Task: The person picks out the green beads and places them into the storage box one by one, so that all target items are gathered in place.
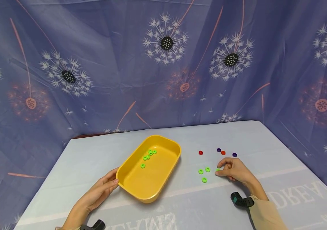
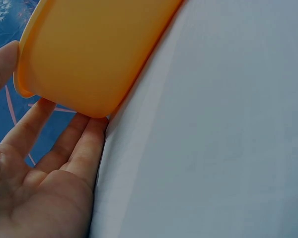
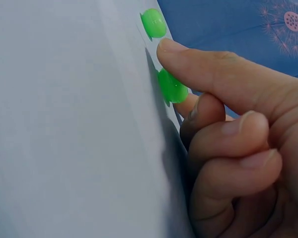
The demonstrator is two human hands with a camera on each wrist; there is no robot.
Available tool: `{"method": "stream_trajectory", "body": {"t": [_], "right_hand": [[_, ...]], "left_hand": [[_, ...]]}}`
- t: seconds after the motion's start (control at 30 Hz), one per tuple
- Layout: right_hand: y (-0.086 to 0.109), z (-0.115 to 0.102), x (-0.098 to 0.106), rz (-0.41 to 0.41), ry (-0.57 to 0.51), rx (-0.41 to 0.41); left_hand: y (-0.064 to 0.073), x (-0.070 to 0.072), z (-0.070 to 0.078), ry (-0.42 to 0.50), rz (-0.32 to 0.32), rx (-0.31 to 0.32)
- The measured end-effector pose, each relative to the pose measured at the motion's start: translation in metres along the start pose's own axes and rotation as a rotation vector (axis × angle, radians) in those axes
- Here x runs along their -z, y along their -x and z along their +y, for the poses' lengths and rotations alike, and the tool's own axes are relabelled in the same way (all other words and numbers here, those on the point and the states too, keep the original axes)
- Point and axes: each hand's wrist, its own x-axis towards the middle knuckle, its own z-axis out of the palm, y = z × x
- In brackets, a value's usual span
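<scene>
My left hand [image 1: 101, 191] rests against the near left corner of a yellow plastic tray [image 1: 136, 190]. In the left wrist view the thumb touches the tray's rim, and nearly straight fingers [image 2: 79, 148] lie along its outer wall. On the right, my right hand [image 1: 235, 171] has a green ring-shaped bead [image 3: 172, 88] between thumb and index finger, at the tabletop; its other fingers are curled in. Three loose green beads [image 1: 204, 180] lie just left of this hand. Several green beads [image 1: 143, 165] sit inside the tray, toward its left side.
Behind the right hand lie a red bead [image 1: 201, 152], an orange-red bead [image 1: 223, 152] and two dark blue beads [image 1: 234, 155]. A pale printed cloth [image 1: 198, 204] covers the table. A purple dandelion-patterned curtain [image 1: 117, 64] hangs behind and at both sides.
</scene>
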Motion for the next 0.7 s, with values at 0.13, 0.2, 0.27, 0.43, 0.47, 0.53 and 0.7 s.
{"method": "stream_trajectory", "body": {"t": [0.13,0.2,0.27,0.43,0.47,0.53,0.7], "right_hand": [[0.0003,0.0006,0.0005,0.012,0.004,-0.012],[0.0003,0.0007,0.0006,0.020,0.007,-0.020],[0.0003,0.0002,0.0004,0.029,0.007,-0.031],[0.0003,-0.0013,-0.0001,0.044,0.001,-0.052],[0.0003,-0.0017,-0.0001,0.047,0.000,-0.055],[0.0001,-0.0022,-0.0003,0.054,0.000,-0.062],[-0.0008,-0.0042,-0.0010,0.075,-0.005,-0.087]], "left_hand": [[0.0001,-0.0005,0.0004,-0.002,0.007,0.006],[0.0001,-0.0006,0.0007,-0.003,0.011,0.010],[0.0004,-0.0005,0.0008,-0.002,0.013,0.012],[0.0008,-0.0001,0.0011,-0.006,0.006,0.006],[0.0008,-0.0001,0.0012,-0.007,0.006,0.005],[0.0008,-0.0001,0.0014,-0.011,0.005,0.005],[0.0005,-0.0007,0.0015,-0.019,0.013,0.013]]}}
